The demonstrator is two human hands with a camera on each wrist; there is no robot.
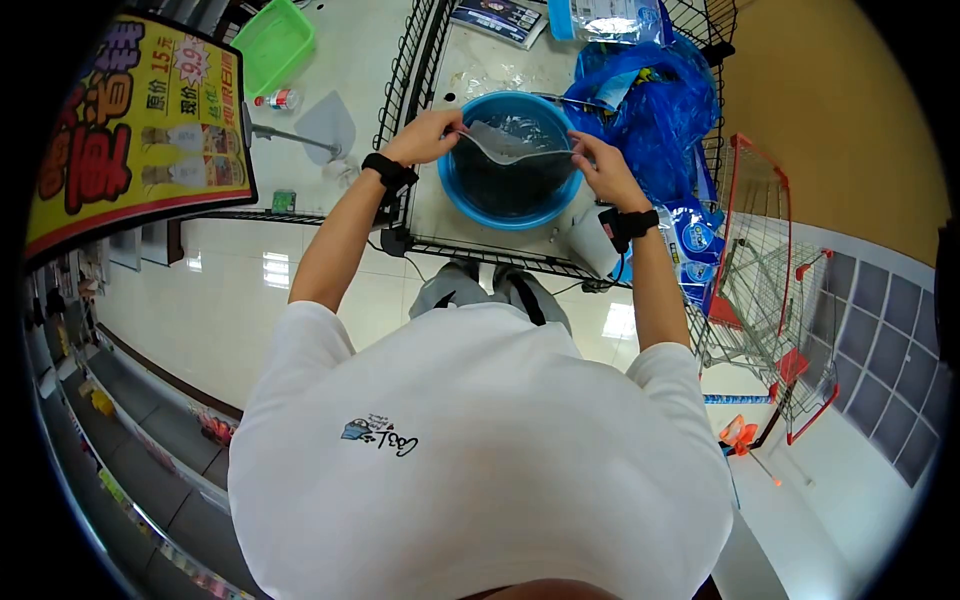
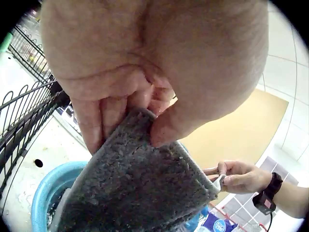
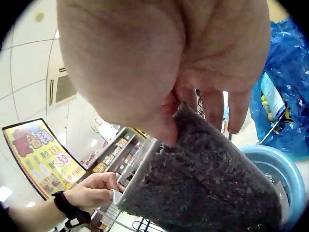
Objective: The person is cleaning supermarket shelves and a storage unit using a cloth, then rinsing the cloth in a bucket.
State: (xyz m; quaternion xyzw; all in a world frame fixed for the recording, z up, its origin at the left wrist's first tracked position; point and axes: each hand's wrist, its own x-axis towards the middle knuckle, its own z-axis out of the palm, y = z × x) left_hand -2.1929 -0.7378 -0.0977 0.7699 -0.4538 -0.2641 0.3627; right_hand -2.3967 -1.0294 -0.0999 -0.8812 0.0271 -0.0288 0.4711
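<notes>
L hand (image 1: pixel 425 135) & R hand (image 1: pixel 600 165): fingers pinch opposite corners of the grey cloth (image 1: pixel 512 147), stretched over the blue basin (image 1: pixel 455 195) on the surface (image 1: pixel 435 218). Blue bag (image 1: pixel 650 110) crowds R side, wire rail (image 1: pixel 400 80) L, cart (image 1: pixel 770 270) beyond.

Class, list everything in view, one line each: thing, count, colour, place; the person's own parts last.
basin: one, blue, on the pale table
cloth: one, grey, stretched above the basin
plastic bag: one, blue, right of the basin
basket: one, green, floor at far left
sign: one, yellow and red, left
trolley: one, red-framed wire, right
left hand: one, pinches the cloth's left corner
right hand: one, pinches the cloth's right corner
</notes>
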